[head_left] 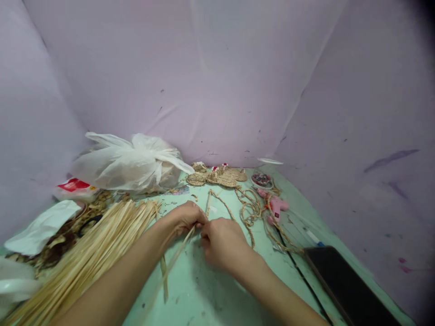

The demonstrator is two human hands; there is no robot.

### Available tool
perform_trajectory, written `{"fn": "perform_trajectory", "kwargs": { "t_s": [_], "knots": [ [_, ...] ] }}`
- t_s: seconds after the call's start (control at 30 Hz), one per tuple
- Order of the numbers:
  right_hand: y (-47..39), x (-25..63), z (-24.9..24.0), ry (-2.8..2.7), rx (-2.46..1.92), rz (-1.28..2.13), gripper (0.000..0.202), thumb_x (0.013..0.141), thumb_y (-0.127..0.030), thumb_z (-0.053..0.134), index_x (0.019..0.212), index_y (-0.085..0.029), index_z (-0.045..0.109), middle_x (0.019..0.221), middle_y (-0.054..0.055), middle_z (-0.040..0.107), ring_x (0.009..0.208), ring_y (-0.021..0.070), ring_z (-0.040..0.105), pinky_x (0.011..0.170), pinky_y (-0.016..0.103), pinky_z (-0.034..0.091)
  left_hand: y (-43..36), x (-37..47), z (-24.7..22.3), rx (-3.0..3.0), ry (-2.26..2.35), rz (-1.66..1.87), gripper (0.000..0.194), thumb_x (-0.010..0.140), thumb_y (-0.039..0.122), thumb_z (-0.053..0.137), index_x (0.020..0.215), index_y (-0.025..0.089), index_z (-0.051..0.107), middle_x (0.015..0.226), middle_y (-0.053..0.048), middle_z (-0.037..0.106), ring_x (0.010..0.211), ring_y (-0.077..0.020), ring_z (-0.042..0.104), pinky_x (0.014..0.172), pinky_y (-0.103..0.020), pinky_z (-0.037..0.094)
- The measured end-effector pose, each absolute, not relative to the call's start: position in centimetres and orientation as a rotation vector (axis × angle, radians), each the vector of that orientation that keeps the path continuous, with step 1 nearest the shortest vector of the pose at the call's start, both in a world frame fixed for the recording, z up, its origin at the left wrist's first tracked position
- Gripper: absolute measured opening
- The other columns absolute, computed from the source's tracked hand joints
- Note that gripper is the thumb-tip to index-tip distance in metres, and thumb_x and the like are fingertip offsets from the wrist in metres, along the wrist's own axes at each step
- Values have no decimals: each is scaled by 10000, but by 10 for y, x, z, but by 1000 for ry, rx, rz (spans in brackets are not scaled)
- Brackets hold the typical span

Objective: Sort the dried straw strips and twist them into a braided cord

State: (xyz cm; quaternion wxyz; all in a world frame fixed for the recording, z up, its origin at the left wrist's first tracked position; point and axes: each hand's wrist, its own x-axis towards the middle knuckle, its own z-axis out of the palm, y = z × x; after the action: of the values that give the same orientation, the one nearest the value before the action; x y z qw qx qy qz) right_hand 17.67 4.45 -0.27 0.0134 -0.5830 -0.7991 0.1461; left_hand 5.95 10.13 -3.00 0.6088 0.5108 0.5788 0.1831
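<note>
My left hand [190,214] and my right hand [221,237] meet over the middle of the green tabletop. Both are closed, pinching a braided straw cord [208,206] where it meets loose strands. One pale straw strand [177,256] trails from the fingers toward me, blurred at its lower end. Beyond the hands the cord bends and runs right into a loose coil of braided rope [250,206]. Left of my left forearm lies a thick bundle of dry straw strips [98,244]. A single flat strip [165,283] rests on the table below the hands. My fingertips are mostly hidden.
At the back stand a white plastic bag [136,163] and several woven straw pieces [220,176]. On the right are a pink glue gun [277,206] with a black cord, a round container of beads [261,180] and a dark phone [346,285]. Scraps [57,244] lie left.
</note>
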Motion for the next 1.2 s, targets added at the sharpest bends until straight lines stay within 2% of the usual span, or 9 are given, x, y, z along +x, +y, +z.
{"fn": "perform_trajectory", "kwargs": {
  "t_s": [0.07, 0.13, 0.2, 0.3, 0.37, 0.5, 0.77, 0.97, 1.2],
  "knots": [
    [53, 187, 1, -2343, -1782, 597, 171, 661, -323, 560, 660, -198, 677, 638, 58, 657, 612, 181, 583, 509, 242, 325, 104, 55, -30, 1225, 1314, 408, 68, 471, 123, 490, 409, 132, 465, 297, 60, 327, 265, -26, 171, 303, -195, 63],
    [64, 196, -3, -2026, -1777, 662, 239, 712, -369, 502, 730, -194, 664, 668, 41, 653, 616, 156, 568, 510, 229, 327, 106, 51, -32, 1233, 1285, 398, 32, 487, 153, 512, 477, 125, 523, 316, 63, 352, 267, -23, 159, 300, -193, 58],
    [75, 198, -13, -1788, -1769, 764, 243, 732, -333, 474, 775, -158, 638, 678, 44, 643, 609, 141, 553, 517, 220, 337, 108, 48, -35, 1220, 1262, 384, 83, 492, 163, 516, 540, 117, 566, 325, 63, 366, 270, -26, 164, 300, -190, 71],
    [83, 192, -33, -1522, -1670, 1302, 182, 719, -235, 439, 689, -129, 585, 542, 23, 562, 492, 108, 497, 462, 202, 328, 111, 45, -41, 1219, 1225, 363, 67, 499, 176, 510, 528, 127, 546, 326, 67, 348, 274, -29, 157, 304, -194, 75],
    [83, 186, -43, -1400, -1601, 1495, 127, 680, -178, 433, 606, -141, 530, 453, -18, 467, 391, 78, 393, 403, 198, 268, 111, 45, -44, 1248, 1230, 350, 58, 504, 187, 507, 518, 136, 529, 332, 69, 344, 279, -33, 164, 309, -196, 88],
    [82, 184, -50, -1400, -1572, 1444, 91, 582, -109, 459, 503, -152, 473, 379, -69, 337, 347, 43, 205, 377, 213, 129, 109, 47, -41, 1388, 1321, 301, 74, 505, 193, 495, 514, 136, 541, 349, 59, 378, 291, -44, 208, 324, -200, 145],
    [82, 187, -48, -1412, -1544, 1468, 122, 577, -114, 455, 474, -134, 518, 359, -58, 400, 343, 37, 217, 395, 212, 156, 91, 57, -6, 1753, 1665, 91, 111, 517, 215, 538, 437, 138, 548, 346, 15, 412, 344, -86, 337, 366, -217, 228],
    [81, 186, -49, -1231, -1473, 1560, 71, 529, -88, 456, 516, -146, 496, 357, -81, 376, 336, 34, 224, 398, 205, 151, 75, 74, -5, 1988, 1833, 0, 136, 567, 232, 517, 607, 148, 616, 614, -91, 609, 586, -205, 570, 457, -242, 330],
    [80, 183, -51, -1101, -1421, 1569, 84, 518, -98, 444, 471, -167, 438, 336, -84, 337, 337, 42, 246, 400, 202, 189, 60, 89, 3, 2142, 1854, -76, 254, 602, 179, 473, 793, 161, 640, 784, -147, 645, 779, -267, 604, 588, -298, 404]
  ]
}}
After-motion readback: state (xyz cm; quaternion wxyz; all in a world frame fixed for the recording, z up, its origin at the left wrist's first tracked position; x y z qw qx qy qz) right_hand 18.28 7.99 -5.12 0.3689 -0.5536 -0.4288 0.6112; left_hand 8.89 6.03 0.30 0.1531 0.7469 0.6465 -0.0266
